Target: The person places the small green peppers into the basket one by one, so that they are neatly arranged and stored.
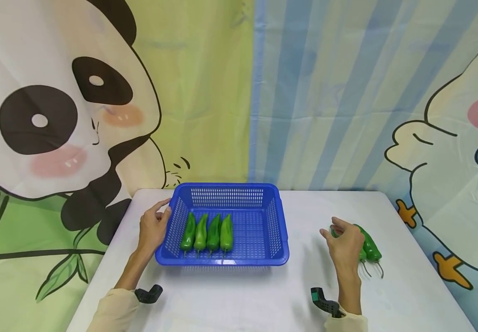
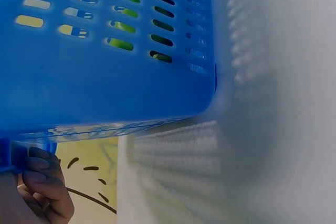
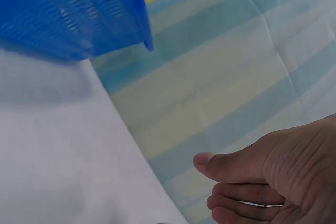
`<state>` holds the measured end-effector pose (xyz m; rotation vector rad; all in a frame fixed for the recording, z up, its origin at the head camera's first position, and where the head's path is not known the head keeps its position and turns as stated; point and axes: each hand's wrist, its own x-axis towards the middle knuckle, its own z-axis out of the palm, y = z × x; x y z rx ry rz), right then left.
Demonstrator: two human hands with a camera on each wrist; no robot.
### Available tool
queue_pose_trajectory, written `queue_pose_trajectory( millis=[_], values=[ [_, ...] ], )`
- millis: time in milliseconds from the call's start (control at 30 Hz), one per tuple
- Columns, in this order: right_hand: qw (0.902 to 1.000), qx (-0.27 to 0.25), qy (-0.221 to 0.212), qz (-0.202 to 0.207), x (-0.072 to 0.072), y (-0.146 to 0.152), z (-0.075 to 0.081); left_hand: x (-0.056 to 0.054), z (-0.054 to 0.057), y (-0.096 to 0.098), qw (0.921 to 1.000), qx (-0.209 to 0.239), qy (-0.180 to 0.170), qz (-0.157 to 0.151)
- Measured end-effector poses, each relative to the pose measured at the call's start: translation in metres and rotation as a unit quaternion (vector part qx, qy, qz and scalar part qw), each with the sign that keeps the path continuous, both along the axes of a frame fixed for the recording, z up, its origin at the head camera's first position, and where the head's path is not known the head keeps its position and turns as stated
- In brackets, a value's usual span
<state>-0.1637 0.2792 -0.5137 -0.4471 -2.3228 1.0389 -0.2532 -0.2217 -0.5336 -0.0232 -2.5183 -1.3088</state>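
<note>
A blue plastic basket (image 1: 222, 263) with slotted walls stands on the white table. Several green peppers (image 1: 226, 233) lie side by side in its left half, stems toward the front. At the basket's left rim, my left hand (image 1: 152, 227) grips the edge; the left wrist view shows its fingers (image 2: 50, 179) curled at the rim. My right hand (image 1: 345, 242) is over two more green peppers (image 1: 369, 246) on the right of the table, partly hiding them. Its thumb and fingers are apart, and the right wrist view shows nothing held between them.
The white table (image 1: 230, 299) runs back to a hanging cloth (image 1: 322, 92) with a panda, stripes and a bird printed on it. Black wrist devices (image 1: 326, 302) stick out from both cuffs.
</note>
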Motion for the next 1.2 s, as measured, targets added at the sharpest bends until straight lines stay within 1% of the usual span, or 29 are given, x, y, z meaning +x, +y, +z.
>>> queue_pose_trajectory(
  millis=[133, 333, 500, 867, 1200],
  values=[
    [0.9998, 0.006, -0.013, -0.015, 0.000, 0.007, -0.008, -0.001, 0.000, 0.000, 1.0000, -0.001, 0.000, 0.000],
    [0.9996, 0.008, -0.020, -0.017, -0.001, 0.013, -0.023, 0.000, 0.000, -0.001, 1.0000, 0.001, -0.005, 0.004],
    [0.9989, 0.011, -0.031, -0.033, -0.004, 0.016, -0.033, 0.000, 0.000, -0.001, 1.0000, 0.004, -0.004, 0.003],
    [0.9974, 0.016, -0.053, -0.047, -0.004, 0.020, -0.042, 0.000, -0.003, 0.000, 1.0000, 0.007, -0.005, 0.002],
    [0.9951, 0.034, -0.071, -0.060, -0.007, 0.023, -0.048, 0.001, 0.000, 0.001, 1.0000, 0.004, -0.001, 0.002]
  ],
)
